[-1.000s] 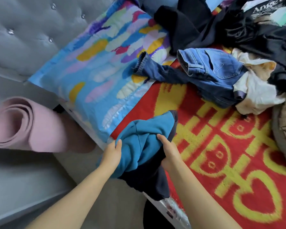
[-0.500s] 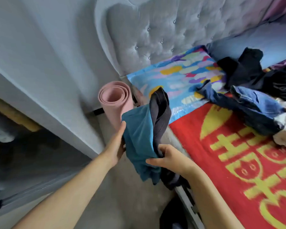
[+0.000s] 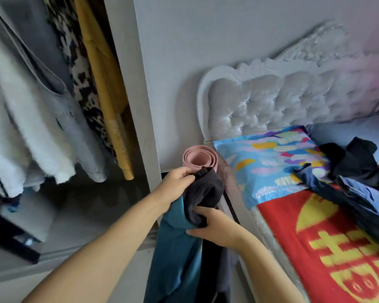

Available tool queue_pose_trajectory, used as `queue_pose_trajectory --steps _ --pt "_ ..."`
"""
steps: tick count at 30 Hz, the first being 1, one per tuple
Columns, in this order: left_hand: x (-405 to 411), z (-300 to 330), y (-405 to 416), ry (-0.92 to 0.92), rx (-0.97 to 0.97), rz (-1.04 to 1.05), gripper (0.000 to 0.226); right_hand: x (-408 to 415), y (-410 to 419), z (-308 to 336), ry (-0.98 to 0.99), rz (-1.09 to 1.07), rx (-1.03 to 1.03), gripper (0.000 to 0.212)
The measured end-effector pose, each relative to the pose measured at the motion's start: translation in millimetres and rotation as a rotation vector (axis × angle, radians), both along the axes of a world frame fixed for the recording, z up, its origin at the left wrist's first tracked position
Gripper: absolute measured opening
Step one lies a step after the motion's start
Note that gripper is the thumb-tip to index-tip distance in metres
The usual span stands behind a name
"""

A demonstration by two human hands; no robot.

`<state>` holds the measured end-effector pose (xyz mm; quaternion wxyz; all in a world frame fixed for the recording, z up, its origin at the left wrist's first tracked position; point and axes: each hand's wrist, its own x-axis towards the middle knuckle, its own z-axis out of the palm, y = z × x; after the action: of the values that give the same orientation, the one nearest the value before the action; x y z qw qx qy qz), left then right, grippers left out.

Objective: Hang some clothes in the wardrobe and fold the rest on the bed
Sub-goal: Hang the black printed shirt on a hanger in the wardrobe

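1. Between the open wardrobe (image 3: 53,106) on the left and the bed (image 3: 315,248) on the right, I have the teal and dark garment (image 3: 177,248) held up off the floor, bunched at the top and hanging down in the near centre.
2. My left hand (image 3: 175,186) pinches the dark upper edge with curled fingers (image 3: 185,176); my right hand (image 3: 214,228) is wrapped round the bunched dark cloth just below, fingers closed on it.
3. Risk one: the garment is crumpled and I see no hanger in either hand, so I judge it could go into the wardrobe twisted, or slip off the rail once let go.
4. Risk two: the long tail hangs low near the floor; I could step on it or catch it on the bed edge and pull it out of my hold.
5. Risk three: the pink rolled mat (image 3: 199,159) stands just beyond my left hand, and a swing of cloth could knock it over.
6. Risk four: the hanging clothes (image 3: 31,127) already crowd the wardrobe, so pushing in could drag one down.
7. Farther right, the jeans (image 3: 359,200) and dark clothes (image 3: 354,162) lie heaped on the bed by the patterned pillow (image 3: 271,162), still unfolded.
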<state>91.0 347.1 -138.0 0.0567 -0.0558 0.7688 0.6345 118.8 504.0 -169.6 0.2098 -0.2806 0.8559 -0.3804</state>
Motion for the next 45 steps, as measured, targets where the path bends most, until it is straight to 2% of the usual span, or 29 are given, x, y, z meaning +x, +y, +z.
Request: queue_pose_trajectory --steps 2,4,5,8,10,12,15,16,19,21,23,26,28,30,33,35,36,38,40,41,43,45 --pt "6 14 -23 -0.016 0.281 0.140 0.021 0 -11 2 -0.094 -0.029 -0.090 0.038" --pt "11 30 -48 -0.024 0.460 0.236 0.022 -1 -21 4 -0.150 -0.102 -0.182 0.031" --pt "13 37 -57 -0.029 0.502 0.258 0.023 -4 -24 2 -0.187 -0.158 -0.250 0.029" --pt "24 54 -84 -0.114 0.579 0.356 0.017 -10 -33 2 -0.253 -0.280 -0.365 0.039" --pt "33 64 -101 -0.186 0.596 0.418 0.011 -13 -37 4 -0.257 -0.326 -0.429 0.033" --pt "41 71 -113 -0.224 0.515 0.419 0.014 -17 -36 6 -0.277 -0.367 -0.489 0.029" --pt "53 73 -117 -0.236 0.397 0.313 0.046 -21 -34 9 -0.234 -0.409 -0.459 0.031" --pt "54 72 -116 -0.222 0.362 0.289 0.046 -24 -35 10 -0.204 -0.433 -0.440 0.030" --pt "54 72 -107 -0.124 0.314 0.313 0.017 -29 -38 25 -0.095 -0.430 -0.420 0.019" --pt "49 75 -100 -0.076 0.300 0.297 0.005 -28 -48 41 -0.115 -0.280 -0.451 0.018" --pt "46 79 -93 -0.048 0.234 0.224 0.003 -29 -62 46 -0.067 -0.191 -0.355 0.026" --pt "45 86 -92 -0.014 0.188 0.142 0.009 -45 -74 40 0.193 -0.340 -0.100 0.022" --pt "48 91 -102 -0.003 0.196 0.120 0.009 -60 -69 36 0.204 -0.416 0.102 0.020" --pt "54 96 -113 0.003 0.164 0.091 0.020 -72 -59 36 0.143 -0.411 0.188 0.021" --pt "61 99 -126 -0.043 0.013 0.119 0.015 -84 -66 56 0.059 -0.370 0.002 0.033" --pt "62 97 -135 -0.066 -0.056 0.149 0.027 -84 -84 80 0.036 -0.360 -0.153 0.034" --pt "64 96 -138 -0.088 -0.104 0.115 0.024 -85 -94 93 0.018 -0.333 -0.221 0.035" --pt "70 93 -137 -0.161 -0.284 -0.003 0.015 -88 -111 116 -0.002 -0.283 -0.293 0.034" --pt "71 82 -137 -0.182 -0.515 -0.071 0.024 -95 -121 136 0.058 -0.242 -0.321 0.037" --pt "69 78 -141 -0.154 -0.644 -0.010 0.030 -100 -123 144 0.124 -0.225 -0.325 0.037" --pt "65 81 -159 -0.096 -0.845 0.254 0.028 -114 -119 152 0.272 -0.214 -0.276 0.037" --pt "65 94 -183 -0.070 -0.785 0.543 0.023 -135 -110 148 0.412 -0.232 -0.112 0.034"
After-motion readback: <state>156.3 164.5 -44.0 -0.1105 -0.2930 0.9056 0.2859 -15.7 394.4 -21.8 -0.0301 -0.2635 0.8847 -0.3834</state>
